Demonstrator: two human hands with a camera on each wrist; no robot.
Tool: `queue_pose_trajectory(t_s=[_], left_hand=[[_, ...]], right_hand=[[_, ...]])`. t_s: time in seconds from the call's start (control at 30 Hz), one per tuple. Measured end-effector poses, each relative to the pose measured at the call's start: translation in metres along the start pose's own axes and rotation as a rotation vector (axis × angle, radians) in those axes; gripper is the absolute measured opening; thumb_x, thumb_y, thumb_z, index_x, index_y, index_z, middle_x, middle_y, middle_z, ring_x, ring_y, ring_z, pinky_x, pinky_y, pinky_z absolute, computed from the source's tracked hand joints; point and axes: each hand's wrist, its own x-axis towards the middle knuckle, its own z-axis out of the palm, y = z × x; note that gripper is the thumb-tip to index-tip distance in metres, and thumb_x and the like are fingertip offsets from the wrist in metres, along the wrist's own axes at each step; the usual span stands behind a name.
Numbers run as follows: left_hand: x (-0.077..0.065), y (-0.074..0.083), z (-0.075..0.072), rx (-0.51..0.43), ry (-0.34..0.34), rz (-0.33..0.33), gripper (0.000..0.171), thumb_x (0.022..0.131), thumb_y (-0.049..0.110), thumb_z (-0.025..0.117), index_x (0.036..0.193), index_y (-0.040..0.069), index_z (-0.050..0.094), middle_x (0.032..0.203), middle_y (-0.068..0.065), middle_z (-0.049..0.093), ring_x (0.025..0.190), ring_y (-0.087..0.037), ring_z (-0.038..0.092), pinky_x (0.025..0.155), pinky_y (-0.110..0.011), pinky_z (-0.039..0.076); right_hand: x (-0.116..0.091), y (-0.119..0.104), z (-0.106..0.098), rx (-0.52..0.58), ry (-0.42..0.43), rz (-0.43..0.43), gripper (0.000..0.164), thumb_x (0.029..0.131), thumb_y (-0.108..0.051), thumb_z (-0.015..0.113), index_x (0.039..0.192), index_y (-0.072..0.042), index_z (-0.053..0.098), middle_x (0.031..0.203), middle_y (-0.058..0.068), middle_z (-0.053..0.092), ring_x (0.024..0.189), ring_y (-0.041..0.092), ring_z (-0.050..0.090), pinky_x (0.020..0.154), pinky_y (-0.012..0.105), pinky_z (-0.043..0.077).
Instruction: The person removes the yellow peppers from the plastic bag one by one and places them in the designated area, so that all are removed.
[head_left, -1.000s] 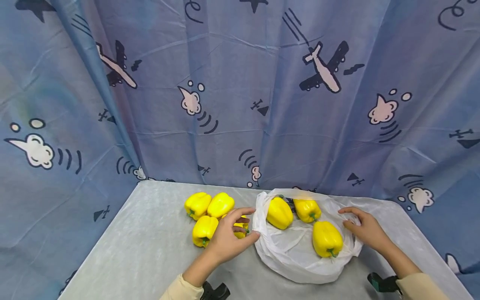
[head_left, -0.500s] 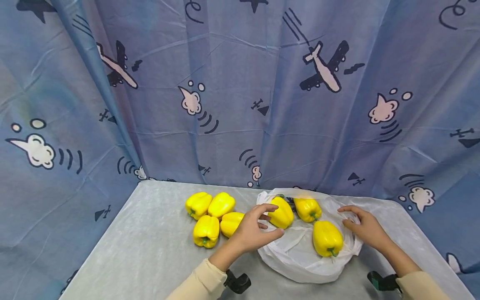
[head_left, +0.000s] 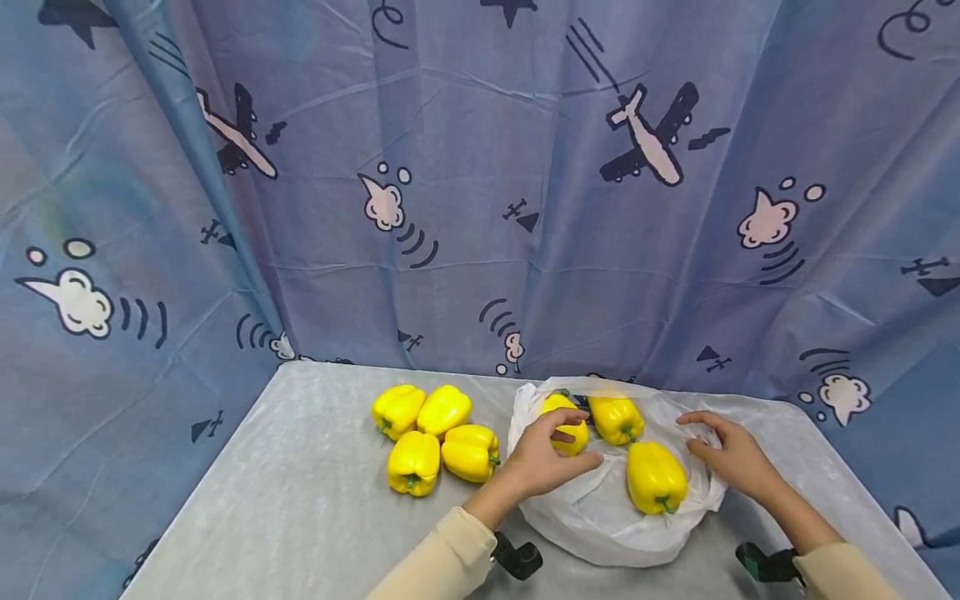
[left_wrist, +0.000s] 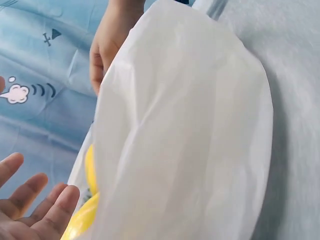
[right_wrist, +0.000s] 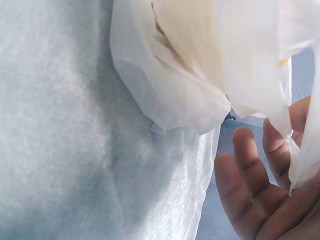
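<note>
A white plastic bag lies with its mouth wide on the table, and three yellow bell peppers sit in it. My left hand is over the bag's left side, thumb and fingers spread apart with nothing between them. It partly covers the leftmost pepper in the head view. At the bag's right rim, my right hand holds the thin film between thumb and fingers. The right wrist view shows the film running down between those fingers. In the left wrist view the bag wall hides most of the contents.
Several more yellow bell peppers lie grouped on the grey-white table cover, left of the bag. A blue printed curtain hangs behind and beside the table. Black wrist-worn devices stick out below both hands.
My left hand has moved right, from beside the loose peppers to over the bag, uncovering the nearest loose pepper. The right hand has stayed at the bag's rim.
</note>
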Motion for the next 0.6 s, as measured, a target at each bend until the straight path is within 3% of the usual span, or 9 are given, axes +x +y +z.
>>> queue_pose_trajectory(t_s=[0.17,0.43,0.6], left_hand=[[0.009,0.002,0.018,-0.027,0.016,-0.048,0.054,0.078,0.031,0.078,0.128,0.02,0.059,0.122,0.008,0.061,0.102,-0.011,0.062,0.081,-0.017,0.05],[0.017,0.005,0.039,-0.077,-0.014,-0.085,0.052,0.079,0.032,0.077,0.127,0.021,0.059,0.124,0.002,0.06,0.104,-0.016,0.062,0.08,-0.018,0.05],[0.023,-0.001,0.05,-0.073,-0.012,-0.142,0.052,0.078,0.033,0.078,0.125,0.024,0.06,0.123,0.005,0.06,0.1,-0.011,0.061,0.077,-0.019,0.05]], right_hand=[[0.002,0.002,0.0,0.002,0.002,0.002,0.033,0.094,-0.016,0.058,0.125,-0.002,0.058,0.131,0.034,0.051,0.119,0.049,0.048,0.091,0.068,0.042],[0.001,0.0,-0.001,0.005,0.004,0.001,0.033,0.095,-0.017,0.058,0.124,-0.001,0.058,0.131,0.034,0.051,0.118,0.049,0.048,0.09,0.067,0.043],[0.001,0.001,0.0,0.017,0.006,-0.005,0.033,0.095,-0.016,0.057,0.125,-0.001,0.057,0.131,0.034,0.051,0.119,0.048,0.048,0.092,0.068,0.042]])
